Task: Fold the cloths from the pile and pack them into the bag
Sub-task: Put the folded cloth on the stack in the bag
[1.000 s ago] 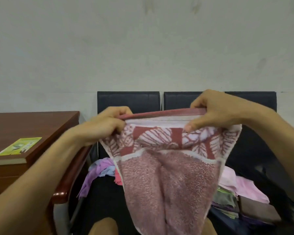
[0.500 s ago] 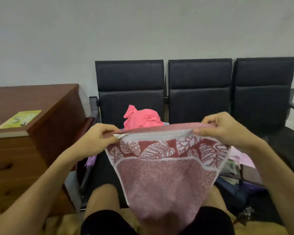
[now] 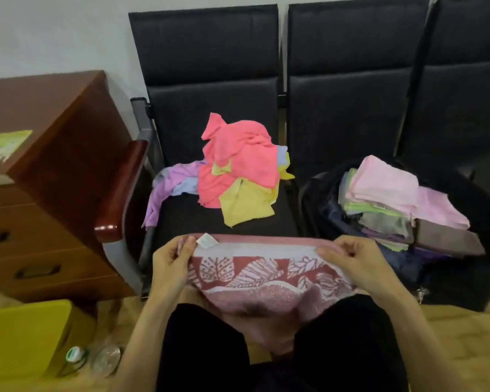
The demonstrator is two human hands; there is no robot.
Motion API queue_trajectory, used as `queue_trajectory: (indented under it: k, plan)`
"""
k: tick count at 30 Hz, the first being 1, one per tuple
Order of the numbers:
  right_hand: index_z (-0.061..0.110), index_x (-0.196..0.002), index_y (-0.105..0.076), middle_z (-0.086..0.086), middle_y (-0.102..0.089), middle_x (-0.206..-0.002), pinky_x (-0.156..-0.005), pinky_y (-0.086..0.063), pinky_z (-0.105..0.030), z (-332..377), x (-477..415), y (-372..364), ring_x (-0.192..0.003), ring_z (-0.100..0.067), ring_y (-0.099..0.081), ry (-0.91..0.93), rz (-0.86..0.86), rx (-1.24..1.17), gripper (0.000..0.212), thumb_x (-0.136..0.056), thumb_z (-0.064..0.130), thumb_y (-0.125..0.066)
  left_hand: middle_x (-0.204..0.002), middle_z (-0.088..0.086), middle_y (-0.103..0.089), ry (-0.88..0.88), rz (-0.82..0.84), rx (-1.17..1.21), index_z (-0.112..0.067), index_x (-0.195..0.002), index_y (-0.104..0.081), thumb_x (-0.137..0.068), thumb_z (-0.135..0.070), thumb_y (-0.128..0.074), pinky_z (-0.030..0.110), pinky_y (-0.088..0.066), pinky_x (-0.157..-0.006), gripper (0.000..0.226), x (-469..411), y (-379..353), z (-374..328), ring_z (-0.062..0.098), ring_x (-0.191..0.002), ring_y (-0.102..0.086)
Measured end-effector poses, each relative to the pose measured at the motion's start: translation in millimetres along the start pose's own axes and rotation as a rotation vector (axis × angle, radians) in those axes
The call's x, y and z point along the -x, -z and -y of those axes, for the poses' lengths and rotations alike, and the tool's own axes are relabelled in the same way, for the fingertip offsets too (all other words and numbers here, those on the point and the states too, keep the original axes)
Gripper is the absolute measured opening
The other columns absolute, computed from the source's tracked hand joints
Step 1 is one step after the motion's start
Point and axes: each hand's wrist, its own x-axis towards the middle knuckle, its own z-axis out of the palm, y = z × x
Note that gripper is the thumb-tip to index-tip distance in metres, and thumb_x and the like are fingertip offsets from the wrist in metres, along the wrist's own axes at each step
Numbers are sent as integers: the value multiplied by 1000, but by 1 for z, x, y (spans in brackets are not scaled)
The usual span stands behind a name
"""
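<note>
Both hands, left (image 3: 169,267) and right (image 3: 351,264), pinching pink leaf-patterned towel (image 3: 266,278) over lap; cloth pile (image 3: 238,176) and packed bag (image 3: 317,199) on chairs.

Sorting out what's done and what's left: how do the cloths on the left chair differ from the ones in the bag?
The pile on the left chair seat is crumpled and loose, mostly coral pink, yellow and lilac; the stack in the dark bag is folded flat and layered, in pale pink, green, grey and brown. The pile sprawls; the stack stays compact. Both are small cloths.

My towel (image 3: 266,281) hangs blurred between my knees, its lower end hidden. The bag (image 3: 311,193) hides its lower cloths. The label (image 3: 207,240) is too small to read.
</note>
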Motion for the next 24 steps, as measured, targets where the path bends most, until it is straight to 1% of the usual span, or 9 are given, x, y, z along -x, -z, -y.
queue_trajectory:
  k: [3,4,6,8,9,11,13,20,24]
  plan:
    - [30,-85,-72,4,-74,-77,-77,-57,-46,-16,-6,-9,-77,-22,-70,-103,23,71,54,-61,78,-71,-84,3,-77,66,-9,-28,-32,-87,-76,-99,-32,-58,47,-59,-76,22,-2,-4,8,28,-85,-75]
    - [30,-86,-72,3,-74,-79,-80,-58,-48,-16,-7,-12,-79,-24,-71,-115,30,55,62,-58,85,-66,-85,1,-77,74,9,-56,-35,-90,-75,-98,-39,-59,52,-59,-79,19,-1,-4,9,27,-85,-75]
    - [19,-87,-74,-6,-75,-81,-75,-60,-34,0,-1,-22,-74,-18,-71,-127,34,-43,46,-74,63,-74,-88,4,-77,86,21,-45,-30,-97,-76,-96,-43,-61,57,-57,-82,20,3,-9,7,31,-88,-74]
    - [-6,-88,-70,-21,-71,-78,-57,-51,-16,9,1,-36,-62,-12,-65,-151,37,-231,26,-87,20,-74,-90,11,-77,96,7,58,-17,-99,-76,-97,-28,-61,49,-60,-81,18,8,-18,2,34,-92,-72]
    - [-11,-85,-67,-24,-68,-75,-55,-48,-14,12,4,-41,-61,-12,-63,-164,48,-276,21,-86,9,-73,-91,11,-77,97,12,72,-14,-100,-76,-98,-22,-61,42,-60,-78,17,12,-23,-1,32,-91,-73]
    - [-5,-79,-67,-28,-68,-80,-70,-50,-26,14,5,-56,-73,-22,-65,-175,108,-370,14,-83,7,-75,-89,11,-77,78,41,91,-12,-100,-76,-97,-16,-61,40,-61,-75,16,20,-28,-6,29,-88,-74]
    - [3,-76,-68,-28,-65,-82,-74,-48,-38,14,3,-65,-77,-29,-61,-190,122,-414,13,-82,10,-77,-87,8,-77,51,100,101,-13,-98,-77,-95,-13,-62,42,-61,-76,15,24,-37,-6,27,-86,-74]
    - [-3,-94,-66,-20,-73,-86,-71,-59,-37,25,0,-83,-78,-27,-72,-164,23,-498,14,-87,8,-72,-87,5,-78,-29,298,103,-19,-96,-78,-92,-9,-64,33,-60,-78,17,41,-65,-17,22,-87,-75]
    - [-1,-95,-65,-15,-74,-82,-64,-60,-33,34,1,-86,-74,-25,-74,-190,-35,-537,12,-87,6,-71,-96,3,-77,-71,360,63,-13,-105,-78,-92,-11,-67,42,-59,-83,17,42,-67,-14,21,-92,-74]
